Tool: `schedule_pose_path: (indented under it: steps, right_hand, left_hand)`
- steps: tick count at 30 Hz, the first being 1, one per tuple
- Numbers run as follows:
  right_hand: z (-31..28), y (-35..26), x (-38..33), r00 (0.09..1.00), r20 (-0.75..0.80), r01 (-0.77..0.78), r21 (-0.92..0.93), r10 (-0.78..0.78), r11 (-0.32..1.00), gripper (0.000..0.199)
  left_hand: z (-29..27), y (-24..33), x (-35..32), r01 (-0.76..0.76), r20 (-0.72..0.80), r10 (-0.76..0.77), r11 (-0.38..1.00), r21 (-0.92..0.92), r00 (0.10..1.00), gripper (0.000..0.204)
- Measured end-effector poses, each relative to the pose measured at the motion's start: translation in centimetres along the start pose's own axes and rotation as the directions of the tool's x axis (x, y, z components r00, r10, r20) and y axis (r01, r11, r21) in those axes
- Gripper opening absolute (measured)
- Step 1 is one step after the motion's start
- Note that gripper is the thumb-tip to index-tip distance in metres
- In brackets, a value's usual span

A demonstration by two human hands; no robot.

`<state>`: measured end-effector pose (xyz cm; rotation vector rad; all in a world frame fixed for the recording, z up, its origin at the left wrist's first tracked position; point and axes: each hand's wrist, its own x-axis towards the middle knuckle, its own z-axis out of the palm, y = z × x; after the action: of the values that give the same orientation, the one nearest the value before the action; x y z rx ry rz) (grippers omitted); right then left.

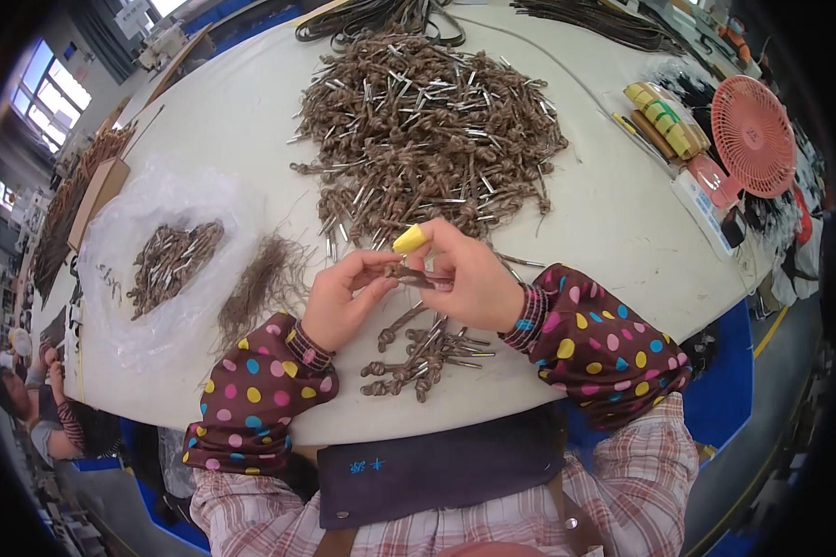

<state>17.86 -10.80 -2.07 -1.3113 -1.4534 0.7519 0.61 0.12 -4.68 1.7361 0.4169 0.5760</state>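
Note:
My left hand pinches a brown knotted cord between thumb and fingertips, above the table. Close beside it, my right hand is closed round a dark slim thing that meets the cord; whether it is a tool or the cord's tail I cannot make out. A yellow finger cover sits on a right-hand finger. Just below both hands lies a small group of knotted cords with silver metal tips. Beyond them rises a large heap of similar cords.
Left on the white table are loose brown threads and a clear plastic bag with more knotted cords. A pink fan and yellow rolls stand at right. Dark cord bundles lie at the far edge. Another person sits far left.

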Motion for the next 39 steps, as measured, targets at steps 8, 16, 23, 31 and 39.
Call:
schedule_pose_path:
  steps: [8,16,23,31,39]
  right_hand:
    - [0.4,0.9,0.2,0.993,0.014,-0.119,0.273,0.120,0.955,0.037]
    - [1.6,1.2,0.5,0.989,-0.033,-0.119,0.410,0.145,0.904,0.033]
    - [0.8,-0.2,0.1,0.970,0.124,-0.244,0.521,0.210,0.818,0.035]
    - [-0.2,2.0,0.3,0.993,-0.106,-0.049,-0.041,0.045,0.998,0.040]
    - [0.6,1.3,0.0,0.997,-0.069,-0.035,-0.149,0.025,0.988,0.026]
  left_hand:
    - [0.4,0.5,-0.2,-0.032,0.069,0.041,0.991,-0.131,0.997,0.038]
    - [1.1,1.1,-0.3,-0.077,-0.027,0.085,0.975,0.207,0.996,0.040]
    - [0.0,0.7,0.1,-0.049,-0.181,0.086,0.978,0.204,0.980,0.024]
    - [0.2,0.8,0.0,-0.041,-0.084,0.025,0.981,-0.192,0.996,0.023]
    - [-0.9,0.7,0.0,-0.069,-0.150,0.093,0.985,0.155,0.984,0.012]
